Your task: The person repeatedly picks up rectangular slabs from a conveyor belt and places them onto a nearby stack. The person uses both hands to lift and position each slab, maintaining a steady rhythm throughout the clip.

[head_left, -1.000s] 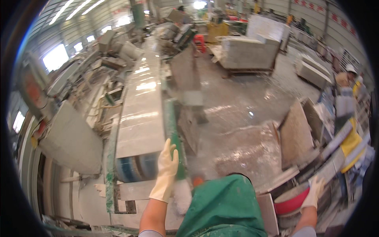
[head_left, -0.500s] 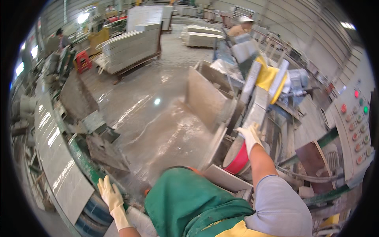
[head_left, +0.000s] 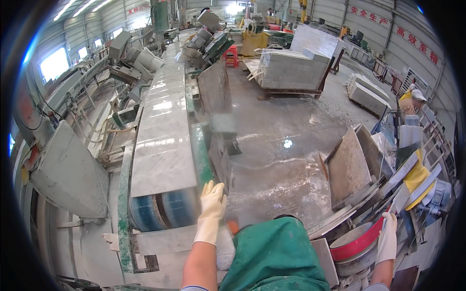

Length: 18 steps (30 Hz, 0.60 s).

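Observation:
My left hand (head_left: 212, 208), in a cream rubber glove, rests on the end of a green rail (head_left: 201, 153) with its fingers stretched out. Beside it, pale veined stone slabs (head_left: 162, 167) lie in a row along a conveyor, wet and shiny. The nearest slab reaches over a blue roller (head_left: 179, 208) at the conveyor's near end. At the right, my gloved right hand (head_left: 387, 237) is by a red-rimmed drum (head_left: 357, 242), fingers pointing away and apparently extended. Nothing shows in either hand.
Upright boards (head_left: 347, 167) stand ahead on the right, beside a machine with a yellow cover (head_left: 417, 177). Stacked pale blocks (head_left: 291, 70) sit on a pallet across the wet floor (head_left: 272, 160). A red stool (head_left: 232, 56) stands farther back. Another person (head_left: 412, 99) is at the far right.
My view has swung left, bringing the conveyor and slabs toward the middle. My left hand stays at the green rail. My right hand appears lower, beside the red-rimmed drum.

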Each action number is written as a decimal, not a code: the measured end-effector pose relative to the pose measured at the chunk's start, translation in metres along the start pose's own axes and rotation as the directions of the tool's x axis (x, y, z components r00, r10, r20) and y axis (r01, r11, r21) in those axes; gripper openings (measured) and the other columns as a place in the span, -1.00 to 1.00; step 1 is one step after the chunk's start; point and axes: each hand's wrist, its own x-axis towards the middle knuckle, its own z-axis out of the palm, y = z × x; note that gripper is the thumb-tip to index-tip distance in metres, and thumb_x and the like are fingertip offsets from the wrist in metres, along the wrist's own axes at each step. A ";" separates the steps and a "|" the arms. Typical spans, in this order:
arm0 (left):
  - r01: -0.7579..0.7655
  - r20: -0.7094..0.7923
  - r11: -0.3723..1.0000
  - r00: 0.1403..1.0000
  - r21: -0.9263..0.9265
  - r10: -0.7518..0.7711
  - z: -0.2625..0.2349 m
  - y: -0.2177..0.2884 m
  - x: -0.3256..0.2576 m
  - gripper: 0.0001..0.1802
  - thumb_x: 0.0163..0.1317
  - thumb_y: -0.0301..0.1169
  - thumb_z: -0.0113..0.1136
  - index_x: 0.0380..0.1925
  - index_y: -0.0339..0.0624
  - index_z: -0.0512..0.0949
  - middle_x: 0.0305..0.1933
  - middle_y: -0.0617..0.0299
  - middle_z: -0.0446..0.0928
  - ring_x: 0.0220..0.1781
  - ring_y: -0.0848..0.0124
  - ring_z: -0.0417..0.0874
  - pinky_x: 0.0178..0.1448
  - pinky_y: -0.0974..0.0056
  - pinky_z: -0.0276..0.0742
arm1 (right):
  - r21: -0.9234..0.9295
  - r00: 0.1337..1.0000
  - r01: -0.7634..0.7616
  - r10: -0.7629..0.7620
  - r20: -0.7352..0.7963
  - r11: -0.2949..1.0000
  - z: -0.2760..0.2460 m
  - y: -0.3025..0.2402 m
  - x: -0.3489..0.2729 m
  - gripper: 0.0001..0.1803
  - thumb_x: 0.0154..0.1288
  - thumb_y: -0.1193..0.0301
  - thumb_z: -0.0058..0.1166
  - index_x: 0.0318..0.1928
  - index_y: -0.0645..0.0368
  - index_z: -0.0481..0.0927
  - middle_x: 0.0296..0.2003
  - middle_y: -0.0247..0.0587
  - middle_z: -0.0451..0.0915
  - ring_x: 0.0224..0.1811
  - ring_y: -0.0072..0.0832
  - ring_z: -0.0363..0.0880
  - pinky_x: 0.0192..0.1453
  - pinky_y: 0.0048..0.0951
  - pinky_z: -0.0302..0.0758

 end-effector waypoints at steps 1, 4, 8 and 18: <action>0.017 0.034 1.000 0.999 0.014 -0.018 0.001 0.000 0.000 -0.52 0.15 -0.39 0.22 0.12 -0.18 0.49 0.16 0.00 0.56 0.38 -0.04 0.39 0.53 0.03 0.14 | 0.037 0.995 0.094 -0.094 0.024 0.995 0.018 -0.011 -0.020 -0.12 -0.14 0.49 0.27 0.34 0.17 0.37 -0.05 -0.19 0.57 -0.06 -0.39 0.54 -0.10 -0.34 0.50; 0.123 0.101 0.992 0.987 0.005 -0.123 0.001 -0.001 0.004 -0.48 0.19 -0.35 0.23 0.18 -0.17 0.47 0.19 -0.01 0.55 0.40 0.00 0.39 0.52 0.06 0.17 | 0.068 0.947 0.250 -0.259 0.192 0.966 0.068 -0.042 -0.089 -0.19 -0.08 0.51 0.23 0.32 0.07 0.41 -0.04 -0.20 0.59 -0.09 -0.41 0.55 -0.07 -0.44 0.47; 0.430 0.297 0.779 0.899 -0.457 -0.322 -0.002 0.023 0.015 -0.44 0.31 -0.21 0.18 0.26 -0.21 0.42 0.22 0.04 0.54 0.36 0.06 0.44 0.46 0.11 0.26 | -0.102 0.752 0.369 -0.232 0.617 0.924 0.138 -0.096 -0.170 -0.11 -0.14 0.53 0.29 0.36 0.08 0.40 0.16 -0.07 0.53 0.10 -0.36 0.54 0.05 -0.43 0.50; 0.199 0.330 -0.271 0.706 -0.942 -0.626 -0.053 0.084 -0.011 -0.58 0.43 -0.19 0.06 0.12 -0.26 0.41 0.03 0.08 0.57 0.03 0.19 0.61 0.13 0.09 0.55 | 0.704 -0.700 0.704 -0.260 0.665 -0.094 0.319 -0.133 -0.396 -0.11 -0.18 0.24 0.41 0.31 -0.01 0.44 0.34 -0.11 0.38 0.39 -0.13 0.31 0.41 -0.16 0.34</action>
